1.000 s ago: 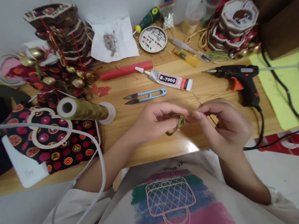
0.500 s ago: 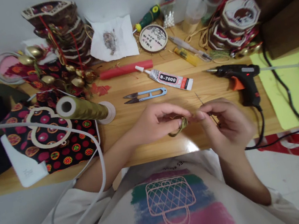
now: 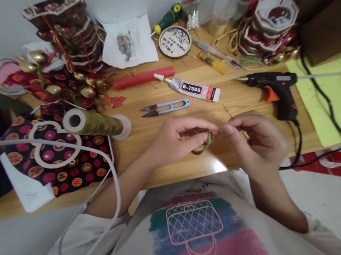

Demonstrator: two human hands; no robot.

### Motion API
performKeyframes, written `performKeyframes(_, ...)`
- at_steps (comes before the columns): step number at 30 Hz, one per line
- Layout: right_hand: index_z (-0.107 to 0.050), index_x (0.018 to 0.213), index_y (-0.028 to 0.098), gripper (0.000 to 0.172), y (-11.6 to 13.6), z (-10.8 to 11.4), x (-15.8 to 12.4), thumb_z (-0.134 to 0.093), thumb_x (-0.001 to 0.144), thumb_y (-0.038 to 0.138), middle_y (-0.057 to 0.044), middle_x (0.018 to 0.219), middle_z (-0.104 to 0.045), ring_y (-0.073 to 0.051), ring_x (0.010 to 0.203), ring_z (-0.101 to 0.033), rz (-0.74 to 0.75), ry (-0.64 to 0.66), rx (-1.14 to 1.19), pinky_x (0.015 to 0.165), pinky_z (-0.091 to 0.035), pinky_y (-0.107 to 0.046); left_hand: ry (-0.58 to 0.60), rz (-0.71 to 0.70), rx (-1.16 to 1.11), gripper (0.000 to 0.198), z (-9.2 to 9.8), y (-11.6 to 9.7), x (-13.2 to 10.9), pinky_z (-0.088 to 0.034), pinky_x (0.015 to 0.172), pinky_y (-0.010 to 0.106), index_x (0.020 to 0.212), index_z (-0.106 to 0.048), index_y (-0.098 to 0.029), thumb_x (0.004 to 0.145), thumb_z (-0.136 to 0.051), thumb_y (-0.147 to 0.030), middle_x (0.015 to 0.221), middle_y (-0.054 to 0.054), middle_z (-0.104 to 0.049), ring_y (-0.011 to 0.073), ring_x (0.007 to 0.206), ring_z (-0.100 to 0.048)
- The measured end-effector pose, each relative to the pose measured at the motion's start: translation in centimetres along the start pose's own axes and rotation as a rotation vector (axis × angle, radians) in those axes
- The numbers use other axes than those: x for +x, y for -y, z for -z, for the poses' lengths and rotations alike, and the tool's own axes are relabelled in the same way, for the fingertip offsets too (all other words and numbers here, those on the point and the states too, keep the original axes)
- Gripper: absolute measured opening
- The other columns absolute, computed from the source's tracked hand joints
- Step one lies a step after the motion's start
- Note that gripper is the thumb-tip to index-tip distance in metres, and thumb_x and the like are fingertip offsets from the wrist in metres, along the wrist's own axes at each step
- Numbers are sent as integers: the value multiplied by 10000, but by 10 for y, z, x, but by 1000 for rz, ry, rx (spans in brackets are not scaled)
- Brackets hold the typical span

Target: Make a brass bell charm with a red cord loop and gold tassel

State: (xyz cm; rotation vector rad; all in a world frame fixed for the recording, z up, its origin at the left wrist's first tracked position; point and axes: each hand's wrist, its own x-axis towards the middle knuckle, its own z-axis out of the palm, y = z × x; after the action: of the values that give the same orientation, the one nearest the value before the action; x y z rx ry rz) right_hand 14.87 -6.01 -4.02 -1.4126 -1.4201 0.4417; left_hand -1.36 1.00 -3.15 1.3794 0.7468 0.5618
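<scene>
Between the thumb and fingers of my left hand (image 3: pixel 176 142) is a looped olive-green ribbon (image 3: pixel 208 139), its tail hanging below the thumb. My right hand (image 3: pixel 258 138) is closed in a pinch on a thin needle (image 3: pixel 227 112), whose upper end sticks out above the fingers. The fingertips of both hands nearly meet over the table's front part. Beyond my hands lie blue thread snips (image 3: pixel 167 107) and a tube of B-7000 glue (image 3: pixel 195 89). Whether a thread runs between the fingertips is too fine to make out.
A black glue gun (image 3: pixel 276 82) with its cable lies at the right. At the left, a roll of olive ribbon (image 3: pixel 97 125) rests near patterned fabric (image 3: pixel 62 177), and a white cable (image 3: pixel 115 190) loops over my left forearm. Stacked ornaments (image 3: pixel 275 12) stand at the back right.
The ribbon loop in my left hand has turned slightly. Both hands stay in nearly the same place, and the view has shifted a little.
</scene>
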Motion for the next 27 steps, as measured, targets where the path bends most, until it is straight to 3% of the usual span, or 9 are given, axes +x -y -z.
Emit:
performKeyframes(11,-635,814,211,40,0,-1,-4,-657,811,178,13,694,-625,-120,617,-577,-103,9,51,556,-459,-262,17,-86,66,186,2,1,0,-511,641,187,861,-722,-131,779,-558,-100,838,48,-744,104,710,-661)
performKeyframes(14,-631,828,214,89,0,-2,-3,-653,804,131,19,694,-623,-116,619,-569,-34,-10,48,561,-454,-255,35,-90,3,182,3,3,1,-500,608,189,863,-713,-132,785,-551,-102,831,51,-736,103,690,-651)
performKeyframes(20,-614,847,208,164,2,-1,0,-669,769,75,20,704,-648,-113,618,-578,197,-3,-147,578,-463,-248,43,-95,-261,160,4,7,3,-521,744,239,826,-718,-161,763,-585,-98,813,36,-720,122,786,-664)
performKeyframes(23,-600,860,202,177,3,0,1,-671,767,69,8,717,-660,-116,622,-596,257,35,-214,573,-469,-242,24,-34,-385,154,3,9,4,-506,652,221,802,-724,-165,725,-608,-100,796,28,-695,110,725,-645)
performKeyframes(27,-585,857,191,147,4,1,2,-658,785,86,-11,722,-670,-121,626,-613,314,69,-303,573,-477,-236,26,156,-539,150,2,8,2,-464,521,206,764,-717,-150,667,-608,-113,705,33,-668,109,622,-615)
